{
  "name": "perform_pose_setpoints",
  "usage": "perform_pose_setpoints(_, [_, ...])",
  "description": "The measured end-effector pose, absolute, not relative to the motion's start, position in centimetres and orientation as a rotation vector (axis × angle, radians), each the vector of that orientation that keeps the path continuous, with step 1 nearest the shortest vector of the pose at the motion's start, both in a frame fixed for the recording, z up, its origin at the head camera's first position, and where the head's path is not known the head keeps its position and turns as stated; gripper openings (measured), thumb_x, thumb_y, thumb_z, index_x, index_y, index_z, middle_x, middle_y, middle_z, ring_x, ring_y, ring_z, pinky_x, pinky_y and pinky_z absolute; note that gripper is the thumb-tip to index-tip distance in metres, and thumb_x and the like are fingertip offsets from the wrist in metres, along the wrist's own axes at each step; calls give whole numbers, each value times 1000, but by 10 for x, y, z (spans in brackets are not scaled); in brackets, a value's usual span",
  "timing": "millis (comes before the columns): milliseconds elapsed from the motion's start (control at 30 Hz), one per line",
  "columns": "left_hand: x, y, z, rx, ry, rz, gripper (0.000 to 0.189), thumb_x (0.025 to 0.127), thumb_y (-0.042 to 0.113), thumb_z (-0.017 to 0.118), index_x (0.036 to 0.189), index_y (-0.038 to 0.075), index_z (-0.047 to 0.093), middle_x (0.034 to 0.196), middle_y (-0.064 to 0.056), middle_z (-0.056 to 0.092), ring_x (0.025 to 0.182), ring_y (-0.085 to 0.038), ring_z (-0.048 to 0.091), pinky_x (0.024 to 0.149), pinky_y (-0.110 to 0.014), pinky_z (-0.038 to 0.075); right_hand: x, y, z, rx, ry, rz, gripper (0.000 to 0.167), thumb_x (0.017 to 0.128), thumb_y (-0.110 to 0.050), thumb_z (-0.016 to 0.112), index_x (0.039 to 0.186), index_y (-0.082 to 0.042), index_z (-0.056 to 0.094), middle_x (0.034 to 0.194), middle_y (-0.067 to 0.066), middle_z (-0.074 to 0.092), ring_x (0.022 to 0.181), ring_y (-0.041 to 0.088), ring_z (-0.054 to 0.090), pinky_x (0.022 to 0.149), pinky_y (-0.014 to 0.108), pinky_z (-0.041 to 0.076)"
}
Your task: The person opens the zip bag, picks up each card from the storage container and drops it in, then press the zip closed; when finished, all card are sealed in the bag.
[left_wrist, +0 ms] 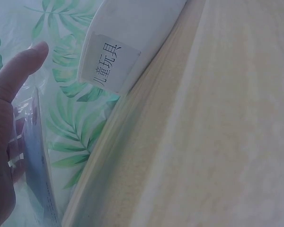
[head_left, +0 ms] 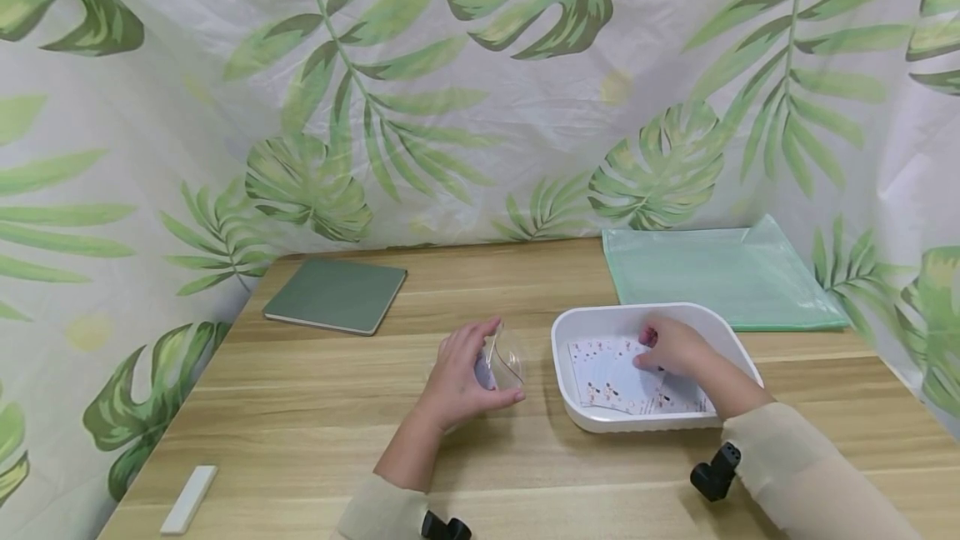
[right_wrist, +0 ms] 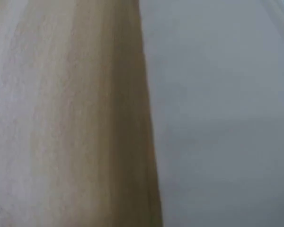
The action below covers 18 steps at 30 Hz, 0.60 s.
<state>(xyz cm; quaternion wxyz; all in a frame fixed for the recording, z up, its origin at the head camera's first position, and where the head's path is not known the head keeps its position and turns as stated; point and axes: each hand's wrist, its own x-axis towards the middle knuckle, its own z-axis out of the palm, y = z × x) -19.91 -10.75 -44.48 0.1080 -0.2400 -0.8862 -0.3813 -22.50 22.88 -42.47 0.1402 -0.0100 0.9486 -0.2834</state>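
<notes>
My left hand (head_left: 459, 373) holds a clear plastic bag (head_left: 508, 361) over the table, thumb and fingers spread apart at its mouth. A flat bluish piece (left_wrist: 34, 165) shows inside the bag in the left wrist view. To the right stands a white plastic basin (head_left: 592, 422) with printed sheets (head_left: 611, 373) lying in it, patterned with small figures. My right hand (head_left: 678, 348) reaches into the basin from the right, its fingers bent and its thumb low over the sheets. Whether it pinches a sheet I cannot tell. The right wrist view shows only the basin's outer wall (right_wrist: 222, 113) and the table.
A green notebook (head_left: 337, 297) lies at the back left of the wooden table (head_left: 300, 407). Behind the basin is a green mesh pouch (head_left: 712, 269). A small white bar (head_left: 189, 498) lies front left. The basin's side bears a printed label (left_wrist: 109, 64). Leaf-patterned cloth (head_left: 480, 90) hangs behind.
</notes>
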Motion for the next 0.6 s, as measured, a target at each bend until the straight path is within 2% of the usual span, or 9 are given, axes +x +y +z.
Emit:
perform_pose_setpoints(67, [-199,-108,-445,-704,-2607,-1122,100,57,46,89,143,15,47,136,-6,56,127,-27,49,108,-48,33,-225,231,-421,-32,2731,-876,23,84,-14,74,99,-2,60,86,9,60,76,20,55,66,31,44])
perform_pose_setpoints(167, [-199,-108,-446,-707,-2601,-1121,100,57,46,89,143,15,48,136,-6,56,127,-27,49,108,-48,33,-224,234,-412,-48,2700,-952,26,89,-14,68,111,-1,65,89,8,63,75,19,58,67,30,47])
perform_pose_setpoints(267, [-199,-108,-446,-710,-2595,-1117,100,57,46,88,143,14,48,135,-6,56,126,-27,49,108,-48,33,-220,237,-399,-33,2679,-987,35,93,-19,63,124,-5,64,94,8,65,82,20,58,63,32,47])
perform_pose_setpoints(400, [-199,-108,-446,-709,-2591,-1114,100,57,46,88,143,15,48,135,-6,56,126,-27,49,107,-48,33,-211,236,-382,17,2673,-1067,38,95,-24,60,128,-7,63,97,8,68,89,23,60,59,34,46])
perform_pose_setpoints(567, [-199,-108,-445,-709,-2597,-1113,100,57,46,88,142,14,48,135,-6,56,126,-27,49,108,-48,33,-202,229,-371,28,2688,-1212,40,96,-28,59,130,-7,62,107,10,69,92,22,61,75,33,46])
perform_pose_setpoints(600, [-199,-108,-445,-709,-2599,-1112,100,57,47,88,143,14,48,135,-6,56,126,-27,49,108,-48,33,-200,227,-370,34,2687,-1251,41,97,-29,59,132,-7,61,107,11,69,92,23,61,74,33,46])
